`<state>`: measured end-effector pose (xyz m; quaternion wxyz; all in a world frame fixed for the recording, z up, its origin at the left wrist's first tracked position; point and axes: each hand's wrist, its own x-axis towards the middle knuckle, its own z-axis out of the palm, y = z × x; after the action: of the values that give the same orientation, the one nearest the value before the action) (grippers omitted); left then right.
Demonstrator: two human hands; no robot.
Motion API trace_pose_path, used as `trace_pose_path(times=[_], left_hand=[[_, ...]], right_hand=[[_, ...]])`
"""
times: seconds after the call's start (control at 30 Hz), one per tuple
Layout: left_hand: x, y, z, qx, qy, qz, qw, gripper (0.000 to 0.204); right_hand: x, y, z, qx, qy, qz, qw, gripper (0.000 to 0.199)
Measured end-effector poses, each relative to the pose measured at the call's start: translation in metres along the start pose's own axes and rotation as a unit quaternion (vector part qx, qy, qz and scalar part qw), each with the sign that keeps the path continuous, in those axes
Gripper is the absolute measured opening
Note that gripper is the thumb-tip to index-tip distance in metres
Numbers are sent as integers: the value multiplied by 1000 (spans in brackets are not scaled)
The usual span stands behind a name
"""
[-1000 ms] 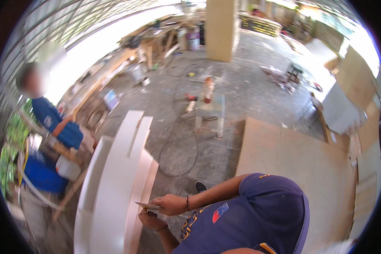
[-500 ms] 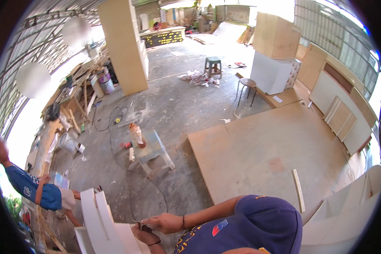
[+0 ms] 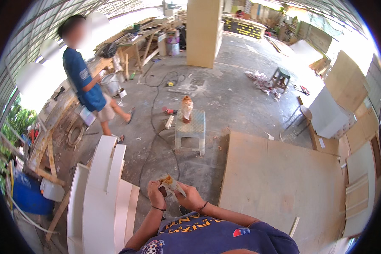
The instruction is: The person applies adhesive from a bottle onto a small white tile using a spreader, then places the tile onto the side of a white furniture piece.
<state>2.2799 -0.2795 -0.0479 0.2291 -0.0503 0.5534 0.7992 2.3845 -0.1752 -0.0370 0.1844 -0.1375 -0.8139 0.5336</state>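
Note:
My left hand (image 3: 157, 195) and my right hand (image 3: 191, 198) are close together in front of my chest. Between them is a flat, pale putty scraper (image 3: 170, 182) smeared with yellow-brown paste. My left fingers close around it, next to a dark part that looks like a handle. My right hand grips the near side of a thin, flat, greyish edge; I cannot tell whether this is a second scraper. Left of my hands stands a white panelled furniture piece (image 3: 99, 186), and neither hand touches it.
Ahead is a plastic stool (image 3: 191, 127) with a paste-stained container (image 3: 186, 110) on it. A cable (image 3: 152, 127) snakes across the floor. A large wooden board (image 3: 275, 178) lies to the right. At left, a person in a blue shirt (image 3: 82, 80) walks.
My view has swung left and the stool now appears nearer the centre. My hands have come away from the white furniture piece. The person in blue shows more fully, mid-step.

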Motion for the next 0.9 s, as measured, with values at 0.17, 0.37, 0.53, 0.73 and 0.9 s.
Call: trace_pose_path(times=[0.17, 0.37, 0.53, 0.73, 0.9], left_hand=[[-8, 21, -1, -20, 45, 28, 998, 12], [-5, 36, -26, 20, 28, 56, 998, 14], [9, 23, -40, 72, 64, 143, 985, 12], [28, 24, -49, -42, 21, 54, 997, 9], [32, 25, -25, 29, 82, 169, 982, 22]], right_hand=[[16, -9, 13, 25, -26, -26, 999, 28], [34, -22, 29, 62, -58, -19, 996, 21], [42, -22, 42, 57, -72, -15, 996, 22], [50, -28, 42, 56, -71, 0, 996, 25], [55, -35, 32, 108, -64, 7, 992, 23]])
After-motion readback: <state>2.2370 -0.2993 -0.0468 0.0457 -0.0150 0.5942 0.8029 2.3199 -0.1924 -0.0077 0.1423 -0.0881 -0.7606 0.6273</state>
